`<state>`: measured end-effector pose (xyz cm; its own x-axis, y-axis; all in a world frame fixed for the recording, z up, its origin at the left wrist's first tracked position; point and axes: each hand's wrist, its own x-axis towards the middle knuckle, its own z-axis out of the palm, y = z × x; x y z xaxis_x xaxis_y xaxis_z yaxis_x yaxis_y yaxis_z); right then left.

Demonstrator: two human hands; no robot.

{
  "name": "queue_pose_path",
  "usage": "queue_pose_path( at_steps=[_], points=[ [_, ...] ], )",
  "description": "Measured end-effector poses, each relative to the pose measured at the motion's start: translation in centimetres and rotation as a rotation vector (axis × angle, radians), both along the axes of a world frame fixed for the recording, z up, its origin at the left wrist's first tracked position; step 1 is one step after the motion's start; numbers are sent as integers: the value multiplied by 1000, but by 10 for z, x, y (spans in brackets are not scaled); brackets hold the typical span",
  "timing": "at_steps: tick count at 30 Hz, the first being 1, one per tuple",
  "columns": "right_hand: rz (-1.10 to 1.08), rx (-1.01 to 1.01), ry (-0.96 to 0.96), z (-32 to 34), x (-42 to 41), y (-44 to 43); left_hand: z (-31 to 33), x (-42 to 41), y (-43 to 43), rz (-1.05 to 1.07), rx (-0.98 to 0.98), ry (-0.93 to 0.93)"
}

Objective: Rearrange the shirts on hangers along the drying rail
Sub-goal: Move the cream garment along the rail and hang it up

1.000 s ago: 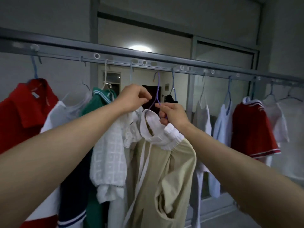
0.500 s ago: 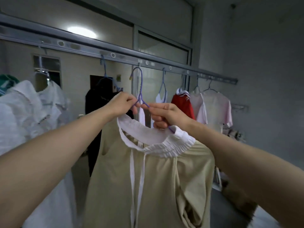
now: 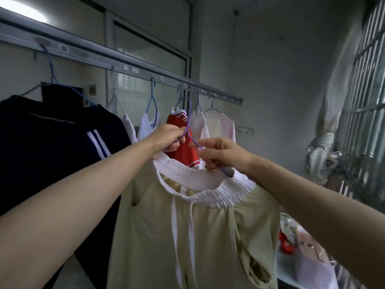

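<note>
A beige garment (image 3: 187, 236) with a white gathered collar and white ties hangs on a purple wire hanger (image 3: 189, 122). My left hand (image 3: 168, 137) grips the hanger at its neck. My right hand (image 3: 220, 155) pinches the hanger's right arm above the collar. The hook is off the grey drying rail (image 3: 129, 67), held below it near the rail's right part. On the rail hang a dark navy shirt (image 3: 52, 138), two white tops (image 3: 149, 124), a red shirt (image 3: 183, 147) and two pale shirts (image 3: 216, 124).
A grey wall closes the space just past the rail's right end (image 3: 239, 100). A barred window (image 3: 364, 105) fills the right side, with bundled cloth (image 3: 320, 155) beside it. Bags and clothes (image 3: 308, 255) lie low on the right.
I have carried the beige garment rightward along the rail, past the navy shirt, and now hold it in front of the red shirt. Both hands keep their hold on the hanger.
</note>
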<state>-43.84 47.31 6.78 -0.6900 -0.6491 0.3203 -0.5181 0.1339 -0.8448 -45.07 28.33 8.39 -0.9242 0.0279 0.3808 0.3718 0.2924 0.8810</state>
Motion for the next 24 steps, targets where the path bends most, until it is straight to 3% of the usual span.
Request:
queue_pose_path(
  at_steps=[6,10,13,19,21,24],
  points=[
    [-230,38,58,-20,2,42,-14,-31,34,-189,-26,-36],
    [-380,180,16,-33,7,76,-18,-47,59,-180,-3,-14],
    [-436,309,-3,-42,20,101,-21,-59,74,-230,10,-13],
    [-570,350,-8,-66,46,123,-33,-88,122,-352,-33,13],
    [-705,342,11,-71,42,128,-36,-98,140,-387,-33,7],
    [-1015,423,216,-73,27,131,-36,-110,164,-410,-50,9]
  ],
)
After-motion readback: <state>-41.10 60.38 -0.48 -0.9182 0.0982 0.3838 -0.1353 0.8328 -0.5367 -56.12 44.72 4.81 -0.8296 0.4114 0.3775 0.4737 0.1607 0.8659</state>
